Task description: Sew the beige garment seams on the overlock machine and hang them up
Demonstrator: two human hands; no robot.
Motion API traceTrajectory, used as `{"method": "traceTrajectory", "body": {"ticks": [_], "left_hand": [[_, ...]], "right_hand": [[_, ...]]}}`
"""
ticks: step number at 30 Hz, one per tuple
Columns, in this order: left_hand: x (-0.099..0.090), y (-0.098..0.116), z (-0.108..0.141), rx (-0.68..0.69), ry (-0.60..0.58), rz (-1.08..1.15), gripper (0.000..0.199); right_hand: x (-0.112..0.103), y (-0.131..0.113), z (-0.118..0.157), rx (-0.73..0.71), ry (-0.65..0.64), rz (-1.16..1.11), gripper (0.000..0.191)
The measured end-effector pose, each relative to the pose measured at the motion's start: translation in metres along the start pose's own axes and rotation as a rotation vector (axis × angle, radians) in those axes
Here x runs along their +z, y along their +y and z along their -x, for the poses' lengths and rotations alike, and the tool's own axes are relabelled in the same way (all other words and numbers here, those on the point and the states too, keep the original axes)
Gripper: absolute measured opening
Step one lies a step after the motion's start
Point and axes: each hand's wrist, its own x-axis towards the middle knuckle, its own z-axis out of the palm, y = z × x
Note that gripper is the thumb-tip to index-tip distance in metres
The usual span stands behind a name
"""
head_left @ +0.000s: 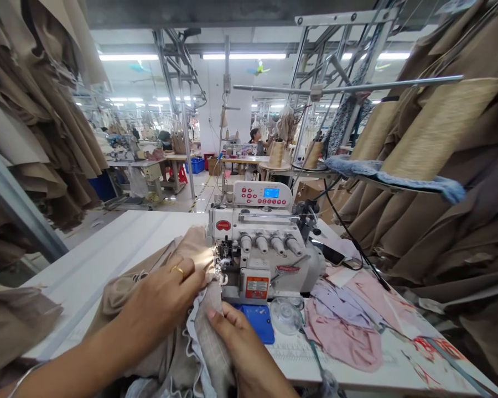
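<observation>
A white overlock sewing machine (274, 237) stands before me, its lamp lighting the needle area. Beige fabric (124, 296) lies left of the machine and hangs over the table's front, its edge at the presser foot. My left hand (172, 284), a ring on one finger, is closed on the beige fabric just in front of the foot, its fingertips partly hidden. Lower and to the right, my right hand (244, 342) pinches the fabric's edge between thumb and fingers. A pale bluish strip with a wavy edge (196, 331) runs down the fabric between the hands.
Pink and lilac fabric pieces (344, 320) lie right of the machine, near a clear round dish (288, 315) and a blue plate (257, 322). Thread cones (440, 130) stand at upper right. Brown garments (402, 204) hang on both sides. A person (255, 138) sits far back.
</observation>
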Motion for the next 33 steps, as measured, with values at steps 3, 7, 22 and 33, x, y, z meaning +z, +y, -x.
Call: {"method": "traceTrajectory", "body": {"ticks": [3, 7, 22, 33], "left_hand": [[0.001, 0.019, 0.015, 0.087, -0.002, -0.018, 0.030], [0.010, 0.024, 0.036, 0.058, -0.022, -0.110, 0.043], [0.004, -0.003, -0.016, -0.004, -0.010, -0.017, 0.021], [0.020, 0.021, 0.043, -0.036, -0.093, -0.093, 0.039]], "right_hand": [[0.000, 0.006, -0.003, -0.076, 0.038, -0.017, 0.029], [-0.005, 0.008, -0.004, -0.139, 0.056, 0.157, 0.038], [-0.001, 0.014, -0.006, -0.178, 0.058, 0.280, 0.056], [-0.006, 0.013, 0.000, -0.214, 0.066, 0.368, 0.043]]}}
